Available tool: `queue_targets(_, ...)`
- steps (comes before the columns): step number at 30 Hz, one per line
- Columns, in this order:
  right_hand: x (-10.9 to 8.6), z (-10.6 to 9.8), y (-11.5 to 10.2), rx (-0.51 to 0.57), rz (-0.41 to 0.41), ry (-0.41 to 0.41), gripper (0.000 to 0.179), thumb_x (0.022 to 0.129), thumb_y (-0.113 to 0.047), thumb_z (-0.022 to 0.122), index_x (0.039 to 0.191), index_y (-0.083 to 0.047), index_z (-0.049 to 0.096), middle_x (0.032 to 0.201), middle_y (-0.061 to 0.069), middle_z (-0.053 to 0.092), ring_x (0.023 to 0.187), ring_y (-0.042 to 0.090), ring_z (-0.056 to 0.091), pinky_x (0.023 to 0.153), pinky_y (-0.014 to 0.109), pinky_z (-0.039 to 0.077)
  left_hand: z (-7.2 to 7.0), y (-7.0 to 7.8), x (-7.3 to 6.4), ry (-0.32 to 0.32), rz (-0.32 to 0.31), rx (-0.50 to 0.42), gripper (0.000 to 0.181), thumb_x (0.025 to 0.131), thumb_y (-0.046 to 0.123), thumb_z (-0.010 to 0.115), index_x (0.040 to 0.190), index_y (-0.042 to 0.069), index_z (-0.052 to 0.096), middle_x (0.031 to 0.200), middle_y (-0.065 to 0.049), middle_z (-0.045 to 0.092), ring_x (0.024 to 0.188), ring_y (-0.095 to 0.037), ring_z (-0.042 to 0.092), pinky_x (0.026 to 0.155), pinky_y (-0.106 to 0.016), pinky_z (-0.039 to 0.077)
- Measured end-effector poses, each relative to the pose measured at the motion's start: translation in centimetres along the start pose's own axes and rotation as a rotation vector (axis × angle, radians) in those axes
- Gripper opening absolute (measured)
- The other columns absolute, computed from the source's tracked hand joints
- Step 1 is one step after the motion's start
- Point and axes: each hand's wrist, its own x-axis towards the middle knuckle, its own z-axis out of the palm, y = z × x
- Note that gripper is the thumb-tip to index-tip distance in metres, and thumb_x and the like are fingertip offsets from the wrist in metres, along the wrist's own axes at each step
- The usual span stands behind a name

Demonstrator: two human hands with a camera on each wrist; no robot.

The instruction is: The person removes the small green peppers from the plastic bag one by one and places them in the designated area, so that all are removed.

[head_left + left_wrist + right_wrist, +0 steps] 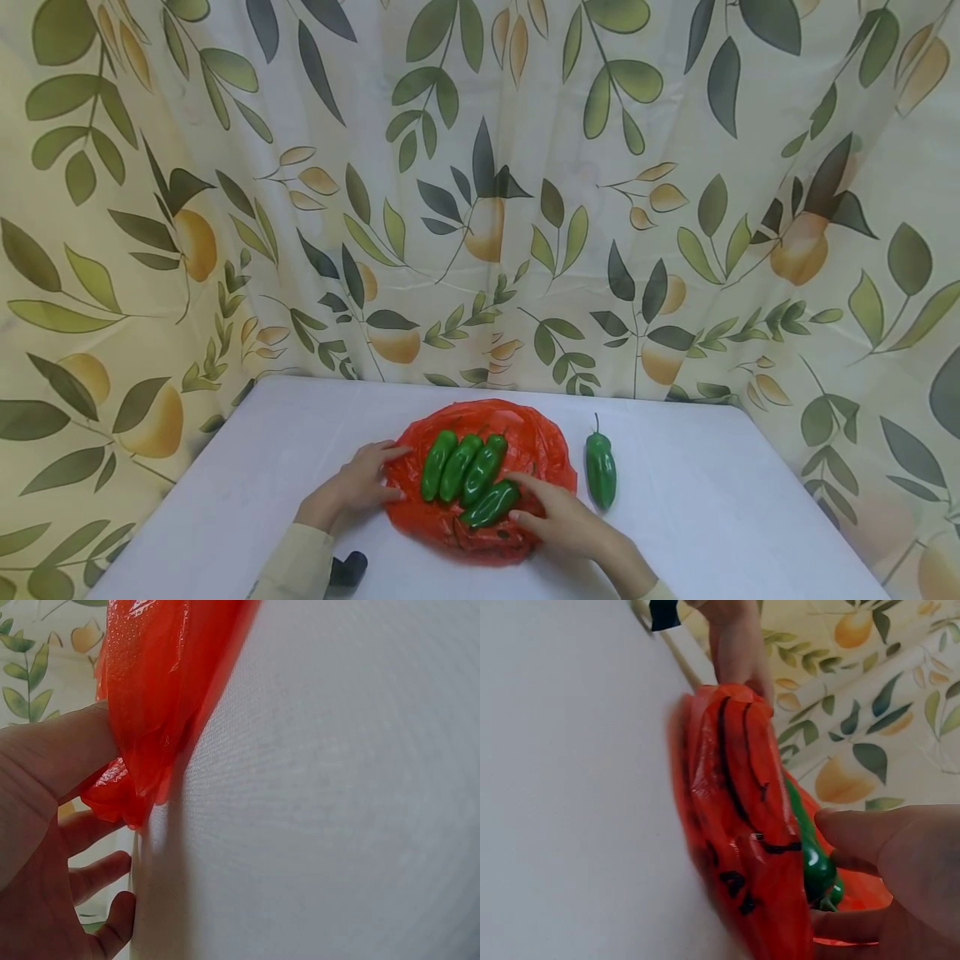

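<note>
Pale sleeves (294, 560) lie nearest, the left hand (362, 480) pinching a red bag (553, 450), the right hand (561, 517) a green pepper (489, 506).

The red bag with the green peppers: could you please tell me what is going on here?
A person's left hand touches the left edge of the red bag. The right hand is at one end of a green pepper on the bag; whether it grips it is unclear. Three more peppers lie there side by side, and a fifth pepper lies on the white table, right of the bag.
</note>
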Motion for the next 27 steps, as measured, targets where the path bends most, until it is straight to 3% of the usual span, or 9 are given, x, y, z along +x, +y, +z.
queue_targets(3,0.3,0.5,0.1,-0.038,0.000,0.006,0.056,0.099,-0.034,0.064,0.149,-0.014,0.049,0.139,0.011,0.063,0.127,0.035,0.060,0.102,0.063,0.050,-0.1,0.1,-0.1,0.002,0.004,0.005,0.069,0.081,0.024,0.084,0.145,0.018,0.056,0.155,-0.019,0.044,0.145,-0.045,0.035,0.109,-0.081,0.027)
queue_targets(9,0.2,1.0,-0.2,-0.141,-0.010,0.026,0.053,0.099,-0.042,0.062,0.147,-0.021,0.053,0.125,0.007,0.068,0.118,0.030,0.063,0.100,0.060,0.052,-0.1,0.1,-0.1,0.007,0.007,0.007,0.069,0.081,0.024,0.084,0.145,0.017,0.056,0.154,-0.019,0.044,0.145,-0.045,0.035,0.110,-0.080,0.028)
queue_targets(16,0.2,0.7,0.2,-0.059,0.009,0.042,0.052,0.100,-0.037,0.062,0.147,-0.020,0.052,0.144,0.013,0.058,0.135,0.039,0.053,0.107,0.067,0.045,0.1,-0.3,0.0,-0.002,0.004,-0.007,0.070,0.082,0.024,0.083,0.145,0.019,0.056,0.155,-0.018,0.043,0.146,-0.044,0.035,0.110,-0.079,0.027)
queue_targets(21,0.0,0.0,0.1,-0.023,-0.002,0.089,0.051,0.099,-0.035,0.063,0.146,-0.018,0.052,0.148,0.016,0.054,0.138,0.043,0.048,0.108,0.069,0.043,0.0,-0.1,0.0,-0.007,0.002,-0.013,0.070,0.082,0.024,0.083,0.146,0.020,0.056,0.157,-0.018,0.042,0.146,-0.045,0.034,0.110,-0.080,0.026)
queue_targets(23,0.0,-0.2,0.0,-0.008,-0.001,0.111,0.050,0.099,-0.035,0.064,0.145,-0.019,0.052,0.146,0.015,0.054,0.129,0.039,0.054,0.103,0.063,0.050,0.0,-0.1,0.0,-0.007,0.001,-0.015,0.070,0.081,0.025,0.084,0.146,0.020,0.056,0.157,-0.018,0.042,0.147,-0.044,0.034,0.110,-0.080,0.026)
queue_targets(25,0.0,-0.5,-0.1,0.001,0.002,0.133,0.049,0.099,-0.034,0.064,0.144,-0.020,0.053,0.142,0.013,0.055,0.118,0.030,0.057,0.094,0.049,0.057,0.0,-0.1,0.0,-0.006,0.002,-0.014,0.070,0.081,0.025,0.084,0.146,0.020,0.056,0.157,-0.017,0.042,0.147,-0.044,0.034,0.110,-0.080,0.026)
queue_targets(27,0.0,-0.7,-0.3,0.012,0.005,0.158,0.046,0.099,-0.033,0.064,0.142,-0.021,0.054,0.138,0.011,0.055,0.107,0.023,0.056,0.085,0.037,0.056,0.0,-0.2,0.1,-0.005,0.003,-0.012,0.070,0.081,0.025,0.084,0.145,0.021,0.056,0.157,-0.017,0.042,0.147,-0.044,0.034,0.110,-0.080,0.026)
